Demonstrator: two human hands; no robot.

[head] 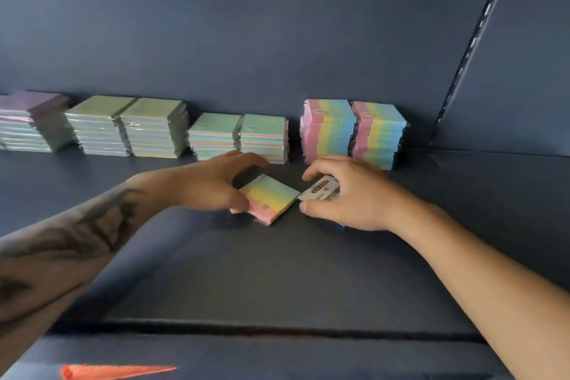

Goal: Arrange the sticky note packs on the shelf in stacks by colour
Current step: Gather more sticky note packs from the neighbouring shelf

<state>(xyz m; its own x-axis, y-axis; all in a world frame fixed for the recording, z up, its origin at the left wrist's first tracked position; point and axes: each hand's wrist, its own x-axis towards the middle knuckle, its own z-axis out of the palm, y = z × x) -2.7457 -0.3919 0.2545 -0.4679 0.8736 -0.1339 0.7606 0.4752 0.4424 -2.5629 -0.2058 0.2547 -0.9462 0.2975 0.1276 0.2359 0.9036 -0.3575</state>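
Dark shelf [277, 271] carries a striped pack [269, 198], pinched at its edges by the left hand [216, 182], and a label-up pack [320, 190] gripped by the right hand [348, 194]; both packs look light, stiff and film-slick, so hold opposite edges.

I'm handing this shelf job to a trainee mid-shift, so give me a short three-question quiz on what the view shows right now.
1. True or false: the left hand grips a rainbow-striped pack lying on the shelf.
2. Which side of its pack does the right hand show us? A) coloured stripes B) white printed label C) plain black
3. Fill in: the two rainbow stacks stand at the ______ end of the row at the back.

Key: 1 true; 2 B; 3 right
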